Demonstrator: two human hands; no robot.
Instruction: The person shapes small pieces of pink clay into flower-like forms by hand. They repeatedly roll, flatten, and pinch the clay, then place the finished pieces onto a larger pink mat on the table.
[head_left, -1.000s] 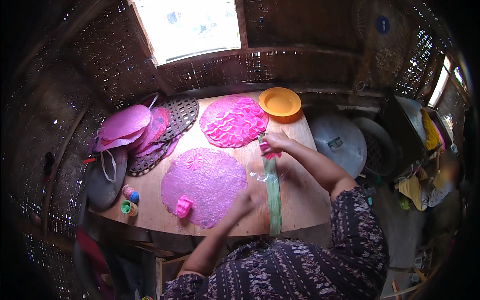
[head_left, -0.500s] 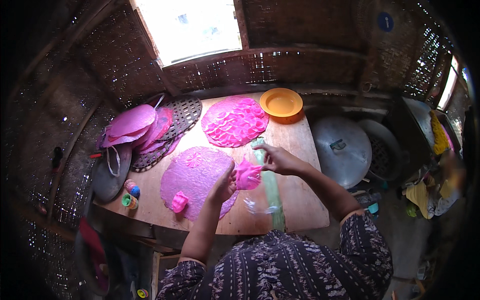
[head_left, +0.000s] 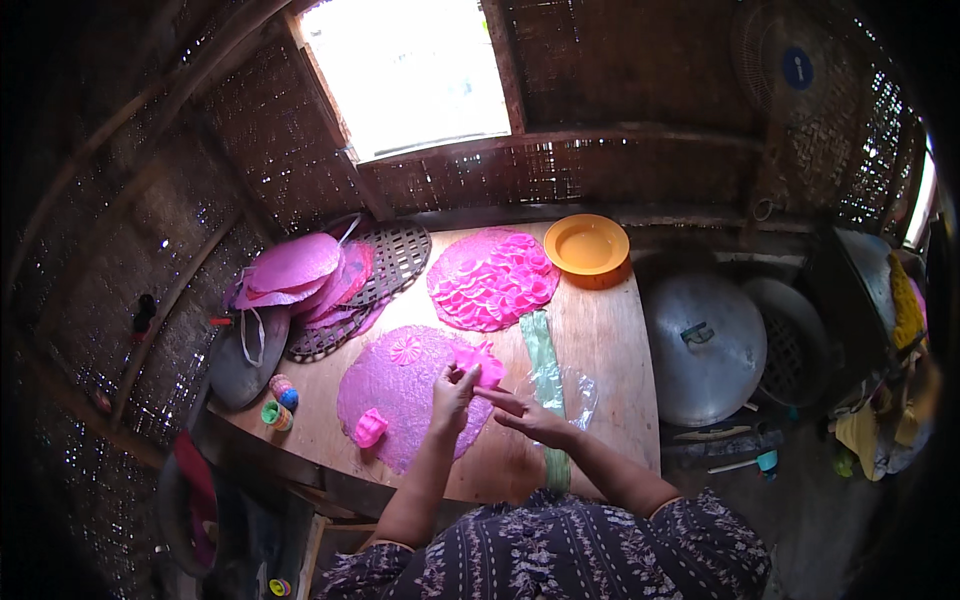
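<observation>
From the head view, our left hand pinches a small pink cut-out piece by its edge, lifted just above the right rim of the flat pink sheet that lies near the front edge of the surface. Our right hand hovers just beside it, fingers loosely spread and holding nothing that we can make out, the fingertips nearly touching the piece.

We judge the piece soft and thin (it looks easy to tear), so we should support it from below with the right hand and keep the pinch light. A pink cutter sits on the sheet's front-left part. At the back, a round filled with pink pieces lies beside an orange bowl.
</observation>
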